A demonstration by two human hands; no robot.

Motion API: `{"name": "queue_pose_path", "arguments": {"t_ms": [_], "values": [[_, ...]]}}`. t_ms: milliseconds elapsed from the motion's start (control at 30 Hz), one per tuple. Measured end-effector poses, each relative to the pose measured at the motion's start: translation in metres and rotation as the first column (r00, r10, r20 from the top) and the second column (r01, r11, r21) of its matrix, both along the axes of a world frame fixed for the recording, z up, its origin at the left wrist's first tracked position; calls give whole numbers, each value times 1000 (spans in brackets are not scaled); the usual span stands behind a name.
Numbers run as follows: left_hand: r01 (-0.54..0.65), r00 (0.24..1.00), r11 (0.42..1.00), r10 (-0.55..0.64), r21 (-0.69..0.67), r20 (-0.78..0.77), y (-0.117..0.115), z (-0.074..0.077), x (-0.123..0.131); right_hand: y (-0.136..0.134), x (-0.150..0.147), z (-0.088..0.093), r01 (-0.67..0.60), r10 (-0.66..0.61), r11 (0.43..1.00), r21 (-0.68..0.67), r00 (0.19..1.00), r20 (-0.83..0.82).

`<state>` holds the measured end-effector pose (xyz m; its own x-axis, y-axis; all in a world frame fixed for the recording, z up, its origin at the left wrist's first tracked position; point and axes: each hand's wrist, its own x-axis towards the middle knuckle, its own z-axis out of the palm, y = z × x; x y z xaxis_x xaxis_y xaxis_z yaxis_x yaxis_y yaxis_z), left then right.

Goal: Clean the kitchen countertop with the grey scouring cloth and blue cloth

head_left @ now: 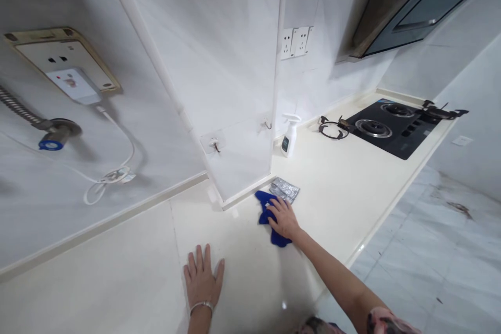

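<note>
My left hand (202, 279) lies flat on the cream countertop (129, 271), fingers spread, nothing in it, a bracelet round the wrist. To its right, my right hand (285, 219) presses on a crumpled blue cloth (279, 238), fingers bent over it. Parts of the cloth stick out on the left and below the hand; the rest is hidden under the palm. Just beyond the fingertips is a silvery, foil-like folded sheet (285, 188), close against the cloth. A white spray bottle (288, 138) stands upright farther back by the wall.
A black gas hob (391, 133) sits at the far right, with a loose pan support (332, 129) beside it. A wall corner (225, 203) juts into the counter. At left are a socket with a plugged adapter (74, 85), its cable and a valve (52, 141). A range hood (410, 15) hangs overhead.
</note>
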<state>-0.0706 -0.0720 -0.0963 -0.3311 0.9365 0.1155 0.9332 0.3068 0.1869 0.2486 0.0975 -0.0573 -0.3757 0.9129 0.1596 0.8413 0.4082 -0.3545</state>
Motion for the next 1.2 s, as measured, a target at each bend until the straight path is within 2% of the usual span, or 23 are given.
{"name": "queue_pose_path", "arguments": {"t_ms": [67, 167, 233, 300, 500, 567, 633, 700, 767, 833, 867, 933, 1000, 1033, 1100, 1133, 1200], "values": [[4, 1000, 1000, -4, 13, 0, -1, -1, -1, 8, 20, -5, 173, -175, 984, 47, 983, 54], [11, 1000, 999, -10, 35, -10, -1, -2, 1, 15, 37, -9, 418, -433, 900, 127, 889, 145], [14, 1000, 999, -13, 49, -19, -1, -1, 3, 18, 34, -8, 472, -496, 868, 153, 844, 205], [14, 1000, 998, -12, 61, -29, -1, 0, 5, 23, 17, -4, 456, -479, 878, 146, 842, 249], [26, 999, 998, -23, 57, -48, 0, 3, 8, 31, -82, 13, 297, -296, 955, 27, 932, 210], [9, 999, 998, -6, 65, -51, 1, 3, 9, 17, -115, 14, 194, -191, 981, -2, 968, 162], [5, 999, 998, -2, 64, -47, 1, 3, 9, -7, -137, 11, 25, -24, 1000, -9, 995, 99], [20, 999, 998, -17, 60, -44, 0, 3, 7, -37, -146, 3, -193, 193, 981, 11, 981, 24], [36, 998, 997, -34, 64, -45, 0, 2, 5, -63, -141, -10, -373, 375, 927, 48, 926, -41], [40, 998, 996, -37, 75, -44, -1, 0, 3, -77, -125, -25, -452, 460, 887, 88, 882, -102], [42, 998, 996, -39, 79, -42, -1, -2, 2, -78, -114, -32, -446, 458, 888, 110, 878, -139], [43, 999, 995, -40, 89, -35, -1, -4, 2, -69, -89, -41, -327, 355, 934, 144, 898, -259], [39, 999, 994, -37, 98, -23, -1, -4, 4, -47, -62, -41, -62, 109, 991, 121, 894, -434], [35, 999, 994, -34, 101, -15, 0, -4, 4, -33, -49, -36, 103, -47, 992, 79, 854, -518], [22, 1000, 995, -23, 100, 2, 0, -2, 6, 1, -27, -21, 396, -320, 918, -17, 716, -620], [15, 1000, 995, -16, 97, 8, 0, -1, 7, 19, -20, -12, 483, -397, 875, -47, 657, -641], [4, 1000, 997, -5, 83, 10, 0, 0, 8, 52, -13, 6, 557, -467, 827, -72, 611, -639]]}}
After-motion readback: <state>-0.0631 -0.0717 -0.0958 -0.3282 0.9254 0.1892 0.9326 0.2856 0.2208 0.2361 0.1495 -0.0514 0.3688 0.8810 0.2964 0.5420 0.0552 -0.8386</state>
